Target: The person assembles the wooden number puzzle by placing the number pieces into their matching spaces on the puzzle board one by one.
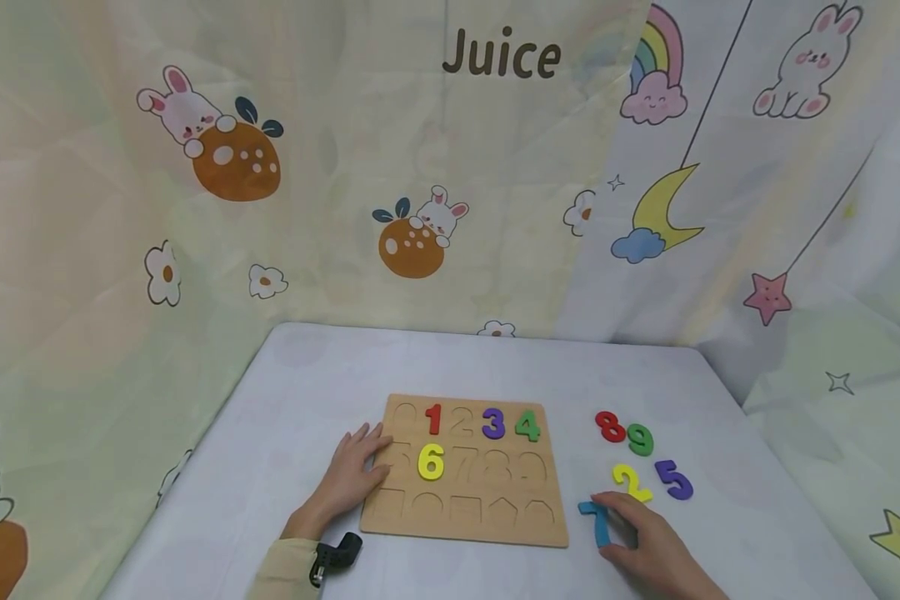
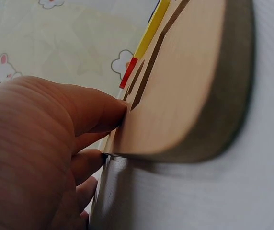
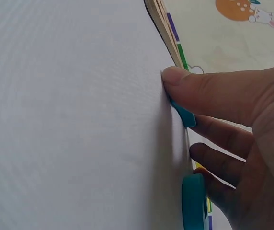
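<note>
One blue 7 point(image 1: 602, 531) sits pinched between thumb and finger of the right hand point(image 1: 652, 542), just right of the one wooden board point(image 1: 465, 529). Four pieces rest on that board: red 1 point(image 1: 433, 419), purple 3 point(image 1: 493, 423), green 4 point(image 1: 528, 426), yellow 6 point(image 1: 431, 462). Four more (red 8 point(image 1: 610, 427), green 9 point(image 1: 641, 440), yellow 2 point(image 1: 627, 478), purple 5 point(image 1: 674, 480)) lie on the table point(image 1: 300, 367) beyond the right hand. The left hand point(image 1: 351, 468), thumb and fingers apart, touches the board's left edge.

We list: one right hand point(image 3: 266, 143), holding one flat blue piece point(image 3: 185, 116); one thick teal rounded piece point(image 3: 192, 203), perhaps ring-shaped, beside the lower fingers point(image 3: 218, 187); one light-brown wooden board point(image 3: 164, 28), its face bearing purple point(image 3: 173, 26) and green strips point(image 3: 182, 56); one white tabletop point(image 3: 79, 115); one pale rabbit-printed backdrop point(image 3: 223, 48).
</note>
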`<state>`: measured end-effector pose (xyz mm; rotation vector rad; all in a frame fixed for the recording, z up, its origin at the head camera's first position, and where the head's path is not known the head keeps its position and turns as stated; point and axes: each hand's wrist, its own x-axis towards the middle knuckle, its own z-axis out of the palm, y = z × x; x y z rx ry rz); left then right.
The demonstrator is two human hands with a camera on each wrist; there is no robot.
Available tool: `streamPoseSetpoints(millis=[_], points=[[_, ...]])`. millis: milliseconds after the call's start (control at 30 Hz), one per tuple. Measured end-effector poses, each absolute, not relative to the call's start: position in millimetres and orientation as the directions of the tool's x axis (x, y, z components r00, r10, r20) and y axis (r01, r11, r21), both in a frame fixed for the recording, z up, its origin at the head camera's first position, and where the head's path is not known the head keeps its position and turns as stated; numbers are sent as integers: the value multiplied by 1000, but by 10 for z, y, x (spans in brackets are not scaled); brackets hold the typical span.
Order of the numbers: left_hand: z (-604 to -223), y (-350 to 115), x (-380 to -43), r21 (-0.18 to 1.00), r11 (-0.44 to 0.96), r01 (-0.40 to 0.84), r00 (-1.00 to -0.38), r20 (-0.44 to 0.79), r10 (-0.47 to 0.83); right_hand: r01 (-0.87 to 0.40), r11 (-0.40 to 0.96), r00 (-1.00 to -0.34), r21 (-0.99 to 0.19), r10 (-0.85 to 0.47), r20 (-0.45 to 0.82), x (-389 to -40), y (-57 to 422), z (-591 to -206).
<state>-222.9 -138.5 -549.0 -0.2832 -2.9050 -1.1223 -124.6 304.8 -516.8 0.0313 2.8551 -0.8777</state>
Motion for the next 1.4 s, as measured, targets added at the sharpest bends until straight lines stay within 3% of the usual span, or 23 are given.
streamPoseSetpoints(millis=[333,567,900,1400], points=[[-5501,-1385,-2235,671,724,162,-985,69,157,52,866,-994,-497,-3,-109,-1309,2935,-5187],[-5515,-1400,-2233,665,722,190,-981,93,172,71,842,-994,-535,18,-104,-1333,2858,-5196],[-5506,-1403,-2223,688,699,195,-979,98,177,-33,825,-999,-564,-40,0,-1470,2641,-5148],[-5494,-1400,-2213,679,707,195,-979,99,176,-93,791,-994,-604,-108,12,-1588,2315,-5163]])
